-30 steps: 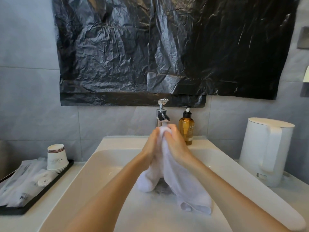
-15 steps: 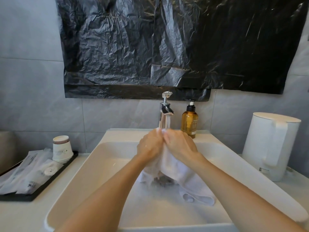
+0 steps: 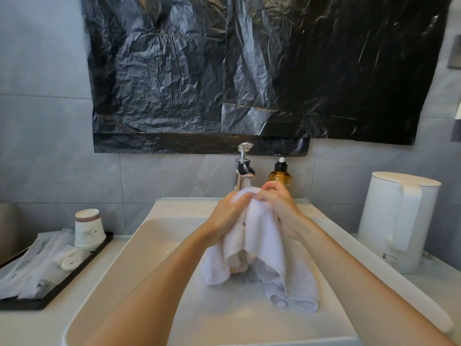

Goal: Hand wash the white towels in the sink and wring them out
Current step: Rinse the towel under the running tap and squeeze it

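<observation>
Fingers [image 3: 243,196] curled tight and bunched together, both sets pinching the top fold of the towel [image 3: 259,245], knuckle to knuckle, right in front of the tap [image 3: 243,172]. Left hand [image 3: 229,213] clamped on one side of the bunch, right hand [image 3: 279,206] on the other, thumbs hidden in the cloth so can't say what they're doing. Below the grip, towel hanging in two limp lobes, lower ends draped on the wet floor of the sink [image 3: 124,265], one tail trailing off toward the near right. Soaked terry, so probably heavy, floppy and a bit slick with suds; no stiffness at all, just sags wherever it's not held. Best grabbed as a thick gathered wad rather than by an edge, hands close together for rubbing, further apart along the roll for wringing. Wrists raised and bent inward, forearms angled in from both near corners, meeting in a V over the basin. Soap bottle [image 3: 280,176] just behind the right knuckles, kettle [image 3: 399,221] well off to the right.
</observation>
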Demonstrator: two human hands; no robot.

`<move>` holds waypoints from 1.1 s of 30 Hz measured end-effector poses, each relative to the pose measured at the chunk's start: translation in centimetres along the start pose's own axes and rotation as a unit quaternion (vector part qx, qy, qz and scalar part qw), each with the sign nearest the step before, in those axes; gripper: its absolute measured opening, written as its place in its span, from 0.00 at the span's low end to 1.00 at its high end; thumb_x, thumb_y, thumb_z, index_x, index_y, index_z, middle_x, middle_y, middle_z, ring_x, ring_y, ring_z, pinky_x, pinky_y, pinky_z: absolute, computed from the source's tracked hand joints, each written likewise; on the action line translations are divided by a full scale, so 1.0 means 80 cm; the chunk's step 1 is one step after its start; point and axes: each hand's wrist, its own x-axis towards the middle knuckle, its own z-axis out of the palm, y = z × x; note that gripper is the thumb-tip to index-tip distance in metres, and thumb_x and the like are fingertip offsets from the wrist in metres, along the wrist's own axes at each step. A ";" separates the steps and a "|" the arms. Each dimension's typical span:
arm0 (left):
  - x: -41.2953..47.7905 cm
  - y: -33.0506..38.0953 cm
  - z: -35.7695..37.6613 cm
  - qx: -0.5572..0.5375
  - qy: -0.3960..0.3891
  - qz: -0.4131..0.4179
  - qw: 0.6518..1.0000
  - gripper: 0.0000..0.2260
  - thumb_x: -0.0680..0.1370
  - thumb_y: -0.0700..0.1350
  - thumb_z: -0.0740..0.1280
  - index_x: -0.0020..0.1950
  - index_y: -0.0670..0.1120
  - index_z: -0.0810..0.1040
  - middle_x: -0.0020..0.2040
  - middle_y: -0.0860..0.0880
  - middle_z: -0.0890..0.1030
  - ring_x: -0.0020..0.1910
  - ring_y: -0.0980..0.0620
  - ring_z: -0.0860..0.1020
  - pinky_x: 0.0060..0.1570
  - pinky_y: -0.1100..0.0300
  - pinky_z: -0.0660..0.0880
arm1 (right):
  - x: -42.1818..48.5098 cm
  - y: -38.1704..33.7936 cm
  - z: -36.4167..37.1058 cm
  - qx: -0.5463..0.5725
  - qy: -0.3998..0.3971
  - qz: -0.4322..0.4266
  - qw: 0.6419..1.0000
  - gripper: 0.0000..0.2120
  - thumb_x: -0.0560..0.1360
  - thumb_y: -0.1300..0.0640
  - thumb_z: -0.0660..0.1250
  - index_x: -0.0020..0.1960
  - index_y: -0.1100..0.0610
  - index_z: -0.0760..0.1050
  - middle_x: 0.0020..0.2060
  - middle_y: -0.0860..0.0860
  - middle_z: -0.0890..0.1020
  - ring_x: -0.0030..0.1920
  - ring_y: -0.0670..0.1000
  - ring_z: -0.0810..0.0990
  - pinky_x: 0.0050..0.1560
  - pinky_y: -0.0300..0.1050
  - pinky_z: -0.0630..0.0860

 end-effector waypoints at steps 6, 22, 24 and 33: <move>0.009 -0.007 -0.018 -0.021 0.156 -0.052 0.986 0.09 0.84 0.49 0.56 0.57 0.50 0.74 0.53 0.52 0.77 0.53 0.53 0.74 0.47 0.63 0.69 | -0.007 0.042 -0.012 -0.151 -0.219 0.100 0.959 0.30 0.70 0.29 0.65 0.65 0.45 0.69 0.59 0.42 0.78 0.59 0.43 0.77 0.59 0.43 0.72; 0.007 -0.015 0.013 -0.145 0.030 -0.199 0.969 0.27 0.79 0.67 0.51 0.60 0.51 0.80 0.55 0.45 0.83 0.56 0.49 0.81 0.53 0.56 0.77 | -0.010 0.026 0.044 -0.206 0.007 -0.098 0.974 0.07 0.82 0.51 0.56 0.55 0.54 0.65 0.45 0.48 0.71 0.46 0.47 0.74 0.39 0.38 0.68; 0.007 -0.020 0.017 -0.157 0.041 -0.223 0.961 0.27 0.79 0.67 0.53 0.60 0.49 0.80 0.54 0.44 0.84 0.55 0.47 0.81 0.53 0.55 0.78 | -0.013 0.036 0.045 -0.275 0.012 -0.122 0.954 0.11 0.83 0.49 0.53 0.58 0.53 0.70 0.45 0.46 0.73 0.49 0.49 0.77 0.39 0.42 0.69; 0.006 -0.014 0.015 -0.072 0.187 -0.159 0.967 0.13 0.80 0.55 0.62 0.43 0.50 0.81 0.43 0.48 0.82 0.43 0.48 0.80 0.39 0.58 0.76 | -0.015 0.028 0.030 -0.422 -0.011 -0.237 0.875 0.16 0.82 0.52 0.53 0.60 0.57 0.75 0.48 0.59 0.83 0.50 0.61 0.79 0.48 0.53 0.74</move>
